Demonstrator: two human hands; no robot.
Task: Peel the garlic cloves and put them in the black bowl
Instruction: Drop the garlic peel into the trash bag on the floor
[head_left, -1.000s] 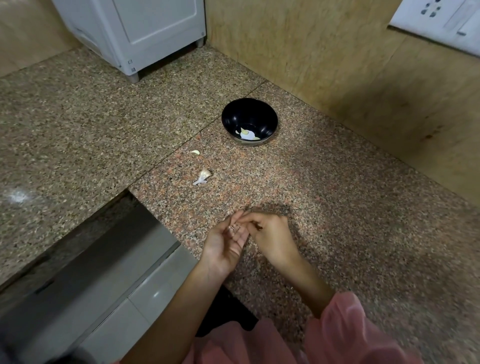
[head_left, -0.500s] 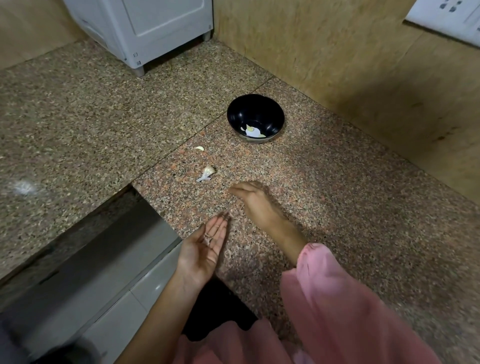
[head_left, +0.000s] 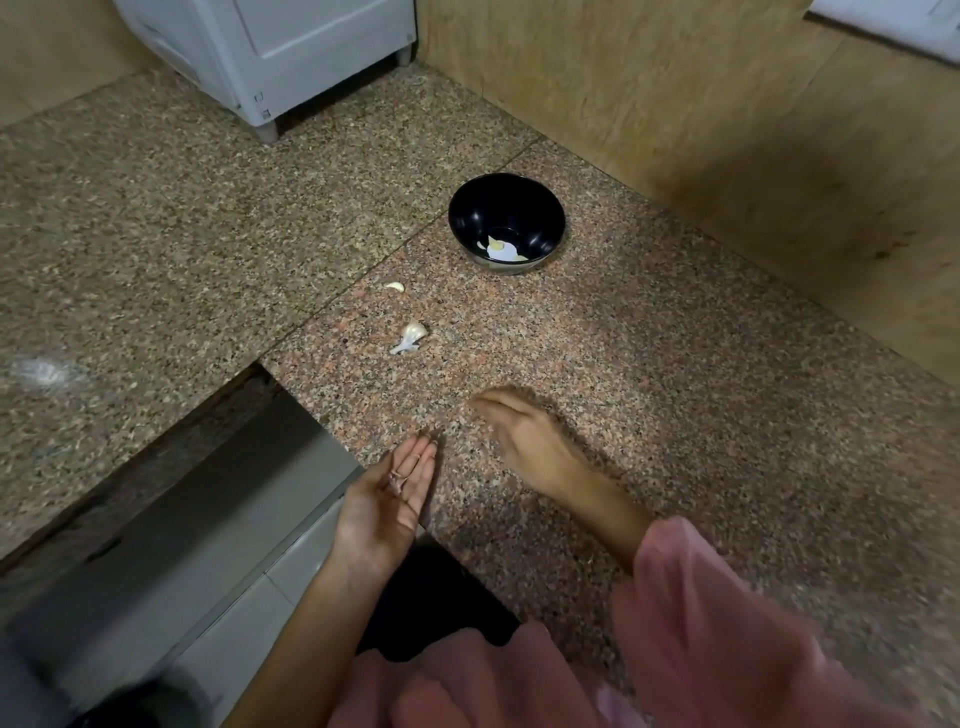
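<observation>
Papery peel (head_left: 399, 482) is left on the flat left hand (head_left: 387, 512); the right hand (head_left: 524, 436) is now parted from it, reaching bowlward (head_left: 506, 221), its grip blurred.

The bowl (head_left: 506, 223) stands on the counter (head_left: 675, 415) near the back wall (head_left: 675, 104), with peeled cloves (head_left: 501, 249) lying in it. Two cloves lie on the counter nearer the person and to the bowl's left: a small clove (head_left: 396, 286) behind, a larger clove (head_left: 410, 336) in front. Nearer still, the left hand (head_left: 384, 509) is at the counter's edge, with the right hand (head_left: 530, 441) to its right over the counter.
</observation>
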